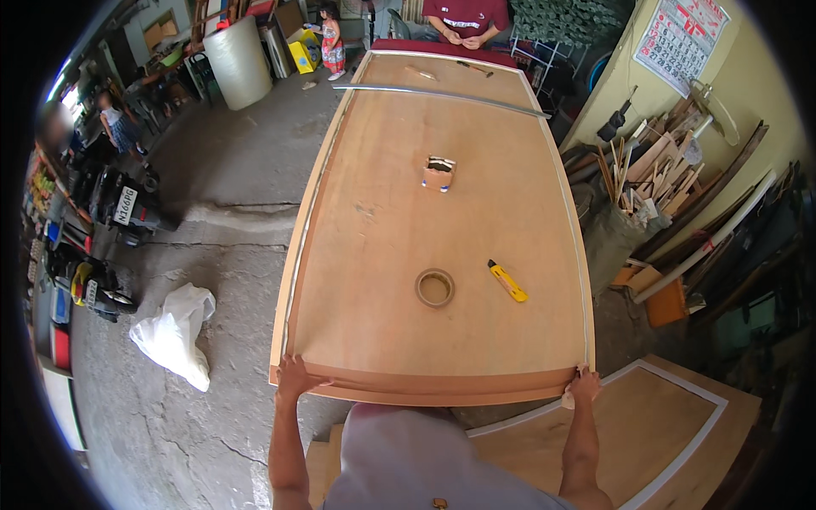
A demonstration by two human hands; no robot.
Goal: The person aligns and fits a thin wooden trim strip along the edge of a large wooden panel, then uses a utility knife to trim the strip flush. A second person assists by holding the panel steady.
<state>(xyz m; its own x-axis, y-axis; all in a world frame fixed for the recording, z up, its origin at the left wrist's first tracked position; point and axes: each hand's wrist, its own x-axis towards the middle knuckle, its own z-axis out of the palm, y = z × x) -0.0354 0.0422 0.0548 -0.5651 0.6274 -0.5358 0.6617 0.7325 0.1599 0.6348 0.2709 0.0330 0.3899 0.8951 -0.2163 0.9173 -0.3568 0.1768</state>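
Note:
A long wooden panel lies flat in front of me, with a pale line along each long side. A strip of brown tape runs across its near edge. My left hand rests on the near left corner over the strip's end, fingers spread and thumb stretched inward. At the near right corner my right hand is closed on a crumpled pale cloth, mostly hidden by the fingers. A roll of brown tape and a yellow utility knife lie on the panel, beyond the strip.
Farther along the panel stand a small open box and a metal bar lying across. A person in a maroon shirt is at the far end. Another framed panel lies low right; wood scraps and a white bag flank me.

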